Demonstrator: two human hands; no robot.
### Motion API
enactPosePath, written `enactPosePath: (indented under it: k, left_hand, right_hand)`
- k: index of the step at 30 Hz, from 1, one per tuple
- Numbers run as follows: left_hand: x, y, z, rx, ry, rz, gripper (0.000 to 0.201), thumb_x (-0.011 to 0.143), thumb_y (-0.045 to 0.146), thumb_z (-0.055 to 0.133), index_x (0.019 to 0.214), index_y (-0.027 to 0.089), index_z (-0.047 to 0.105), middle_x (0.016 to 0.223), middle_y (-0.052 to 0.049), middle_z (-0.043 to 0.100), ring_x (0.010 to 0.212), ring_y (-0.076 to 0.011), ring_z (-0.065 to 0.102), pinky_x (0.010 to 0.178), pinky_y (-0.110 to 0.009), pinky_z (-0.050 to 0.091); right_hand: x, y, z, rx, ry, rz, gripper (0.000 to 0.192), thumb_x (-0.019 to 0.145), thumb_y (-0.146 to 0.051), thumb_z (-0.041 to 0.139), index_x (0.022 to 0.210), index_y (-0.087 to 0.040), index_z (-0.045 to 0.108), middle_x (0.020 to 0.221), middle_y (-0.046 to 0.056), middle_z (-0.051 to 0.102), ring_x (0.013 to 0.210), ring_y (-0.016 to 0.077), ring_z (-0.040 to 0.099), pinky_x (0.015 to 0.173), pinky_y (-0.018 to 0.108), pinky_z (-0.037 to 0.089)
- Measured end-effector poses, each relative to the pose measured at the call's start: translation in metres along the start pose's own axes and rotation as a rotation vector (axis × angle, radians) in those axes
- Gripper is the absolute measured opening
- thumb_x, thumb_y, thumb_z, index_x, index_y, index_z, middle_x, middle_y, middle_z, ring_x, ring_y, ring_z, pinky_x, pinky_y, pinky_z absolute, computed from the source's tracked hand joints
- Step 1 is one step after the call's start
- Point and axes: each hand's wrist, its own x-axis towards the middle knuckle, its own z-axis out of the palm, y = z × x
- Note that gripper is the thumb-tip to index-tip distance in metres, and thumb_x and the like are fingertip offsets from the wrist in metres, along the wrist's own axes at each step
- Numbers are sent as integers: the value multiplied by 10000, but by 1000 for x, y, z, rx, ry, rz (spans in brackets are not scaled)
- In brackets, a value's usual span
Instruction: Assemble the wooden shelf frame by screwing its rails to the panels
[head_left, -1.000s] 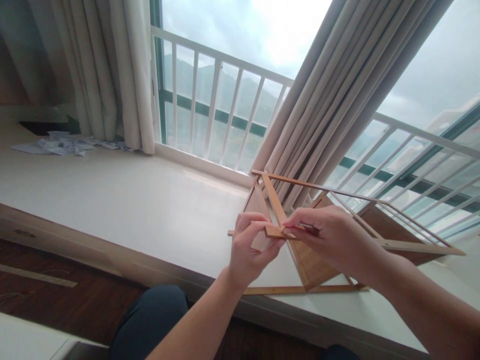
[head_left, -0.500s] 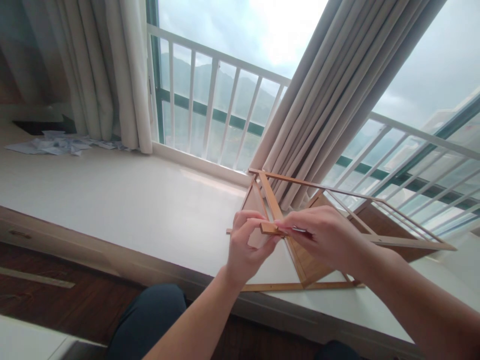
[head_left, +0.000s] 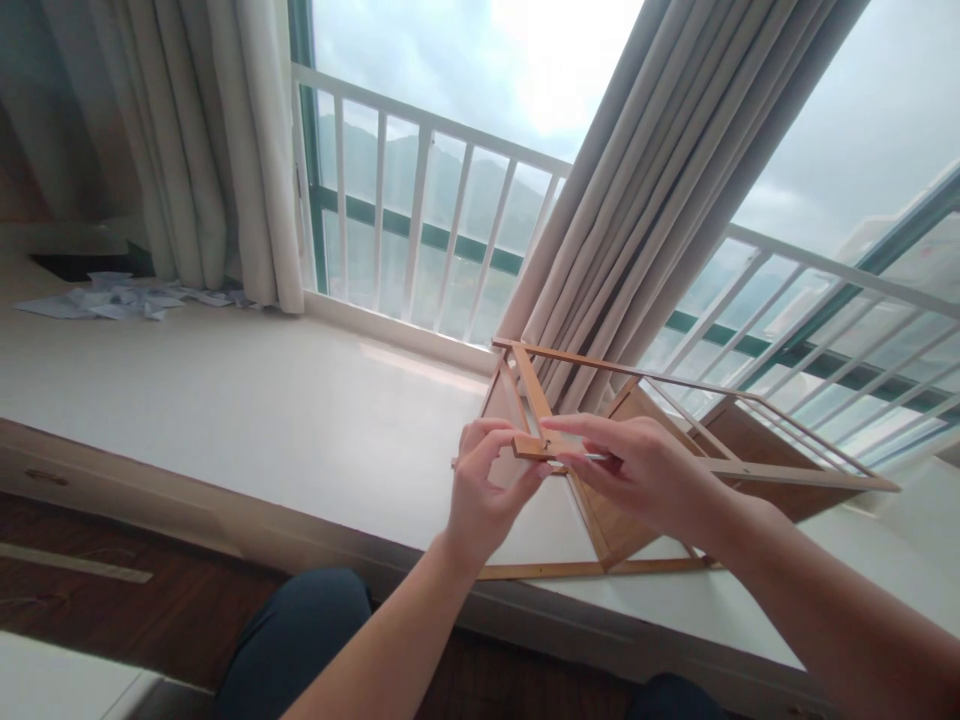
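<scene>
A brown wooden rack [head_left: 611, 545] with thin rails and solid panels lies on its side on the white window ledge. My left hand [head_left: 484, 485] pinches the end of one of its wooden rails [head_left: 527, 448] between thumb and fingers. In that rail, close to its end, a small dark fastener or hole shows. Right beside it, my right hand [head_left: 645, 465] is closed around a thin metal tool [head_left: 596, 457], mostly covered by the fingers, so its exact kind is unclear. The right fingertips touch the rail.
White paper scraps [head_left: 112, 297] lie on the ledge [head_left: 300, 420] at far left. Grey curtains [head_left: 600, 200] hang behind the rack, before a white railing [head_left: 427, 130] and windows. My knee [head_left: 300, 640] is below the ledge's front edge, above a dark wooden floor.
Both hands and the rail end have shifted slightly left in view. The right fingers have opened out a little along the rail, and the fastener spot shows more clearly.
</scene>
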Motion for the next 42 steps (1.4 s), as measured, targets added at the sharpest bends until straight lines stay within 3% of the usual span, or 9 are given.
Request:
enactPosePath:
  k: [6,9,13,17,22,25,31,38,42]
  left_hand:
    - [-6,-11,-15,33,-20,64,536,809,646,723,1154,239,669,1105,-90,640,983,-226,574,794,-340,485]
    - [-21,-21,-41,79,11,30,495,927,655,545,1151,227,652,1113,-88,619,927,-205,558,825,-352,488]
    - [-66,-36,-99,357,102,-178,383,1001,545,430,1040,213,619,999,-48,612,912,-199,566,854,-355,481]
    - [-127,-43,-166,911,-95,-443,335,913,528,511,784,231,598,875,-39,627,874,-236,553,860,-398,456]
    - [-167,-32,-213,1246,-309,-476,339,915,554,484,843,246,607,957,-52,633,894,-259,555,875,-418,453]
    - [-162,-26,-211,1287,-385,-407,357,958,527,422,928,232,623,996,-69,639,931,-259,566,921,-417,456]
    - [-149,-13,-169,1502,-527,-345,363,980,421,398,1119,211,659,1165,-95,671,1053,-282,573,850,-396,463]
    - [-216,21,-164,1451,-599,-342,323,943,468,458,987,239,681,1030,-69,712,976,-256,624,869,-390,473]
    - [-212,17,-164,1507,-534,-322,378,936,498,452,1087,216,655,1157,-95,697,1088,-277,611,918,-395,467]
  right_hand:
    - [-32,-7,-10,39,183,-87,271,994,-282,590,1223,-186,697,734,-11,727,511,58,554,548,184,407]
    - [-70,-15,9,148,288,-191,259,938,-160,642,1192,-200,676,865,23,774,676,91,675,702,198,486]
    - [-135,-14,95,367,81,-135,185,935,-201,609,1094,-205,703,859,31,781,665,113,669,686,217,472]
    - [-191,-5,218,548,-453,368,160,856,-328,691,945,-232,783,839,9,785,754,156,699,733,234,463]
    - [-222,-5,305,623,-524,561,186,865,-262,640,922,-186,800,942,58,793,923,207,702,828,273,461]
    - [-221,-5,315,702,-530,576,181,825,-277,667,914,-200,805,1004,61,785,1009,220,682,876,283,449]
    - [-207,6,318,799,-553,524,187,805,-330,692,882,-199,802,969,63,779,966,218,682,846,291,453]
    - [-204,10,321,829,-643,434,288,901,-443,697,922,-157,721,913,34,740,909,183,684,907,388,528]
    - [-204,15,319,820,-672,403,325,936,-473,666,961,-152,709,946,36,730,927,182,687,923,409,547]
